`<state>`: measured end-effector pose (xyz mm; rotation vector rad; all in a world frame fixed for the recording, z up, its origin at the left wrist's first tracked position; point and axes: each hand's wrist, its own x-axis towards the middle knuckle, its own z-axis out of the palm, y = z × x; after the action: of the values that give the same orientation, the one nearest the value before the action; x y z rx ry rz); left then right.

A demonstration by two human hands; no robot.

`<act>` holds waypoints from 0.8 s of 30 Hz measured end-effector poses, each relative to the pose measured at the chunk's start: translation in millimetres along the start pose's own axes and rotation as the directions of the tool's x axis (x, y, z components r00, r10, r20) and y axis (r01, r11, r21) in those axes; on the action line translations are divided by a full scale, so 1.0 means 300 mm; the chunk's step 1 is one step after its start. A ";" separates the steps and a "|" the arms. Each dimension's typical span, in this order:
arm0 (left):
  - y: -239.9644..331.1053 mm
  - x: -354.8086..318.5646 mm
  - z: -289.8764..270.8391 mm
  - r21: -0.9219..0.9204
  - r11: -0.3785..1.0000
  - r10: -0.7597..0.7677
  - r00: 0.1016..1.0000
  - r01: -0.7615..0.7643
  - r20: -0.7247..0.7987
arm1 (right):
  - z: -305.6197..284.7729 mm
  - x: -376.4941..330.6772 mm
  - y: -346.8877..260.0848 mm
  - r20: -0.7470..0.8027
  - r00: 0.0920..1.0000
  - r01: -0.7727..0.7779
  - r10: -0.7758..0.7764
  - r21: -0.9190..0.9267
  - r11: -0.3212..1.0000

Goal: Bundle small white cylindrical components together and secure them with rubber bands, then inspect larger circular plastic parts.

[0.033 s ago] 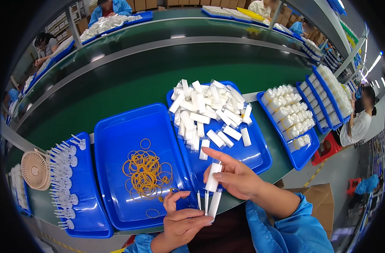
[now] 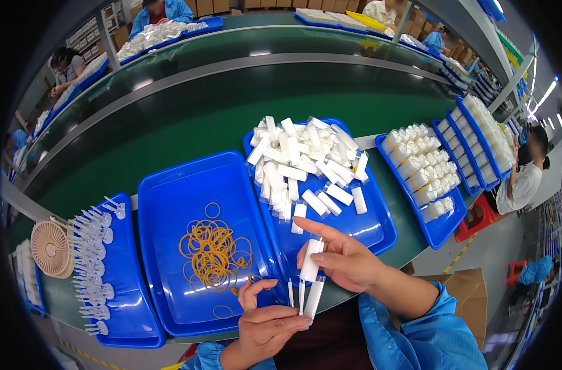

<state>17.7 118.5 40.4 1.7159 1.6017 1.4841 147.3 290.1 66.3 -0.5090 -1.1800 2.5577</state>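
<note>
Over the near edge of the work surface, my right hand (image 2: pixel 349 264) pinches a small white packet (image 2: pixel 312 259) between thumb and fingers, its index finger stretched out. Just below, my left hand (image 2: pixel 265 330) closes on the lower ends of thin white prongs (image 2: pixel 302 296) and a second white packet (image 2: pixel 315 299), all standing roughly upright. The upper packet meets or overlaps the tops of these pieces; the exact contact is unclear. Closest to my left hand are yellow rubber bands (image 2: pixel 210 256) in a blue tray (image 2: pixel 170 203). Beyond my right hand, loose white packets (image 2: pixel 305 148) fill another blue tray (image 2: pixel 374 231).
A blue tray (image 2: pixel 130 308) at left holds clear pronged plastic pieces (image 2: pixel 99 259), beside a beige fan (image 2: pixel 52 248). Banded white bundles (image 2: pixel 419 163) sit in a tray at right, near stacked trays (image 2: pixel 487 142). Co-workers sit across the green belt (image 2: pixel 201 105) and at right.
</note>
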 end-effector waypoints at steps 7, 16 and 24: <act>-0.005 -0.009 -0.008 0.014 1.000 -0.016 0.999 0.016 0.029 | -0.010 0.006 -0.006 0.039 0.995 -0.096 0.094 0.040 0.995; -0.005 -0.016 -0.022 0.107 0.993 0.049 0.995 -0.058 0.090 | -0.008 -0.045 -0.079 0.056 0.996 0.086 -0.066 -0.594 0.800; -0.015 -0.030 -0.007 0.132 0.985 0.100 0.993 -0.108 0.066 | 0.009 -0.089 -0.068 0.170 0.957 0.262 -0.235 -0.853 0.452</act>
<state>15.6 111.0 33.6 1.9269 1.6387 1.3853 172.2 290.5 89.0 -0.4257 -2.3517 1.5212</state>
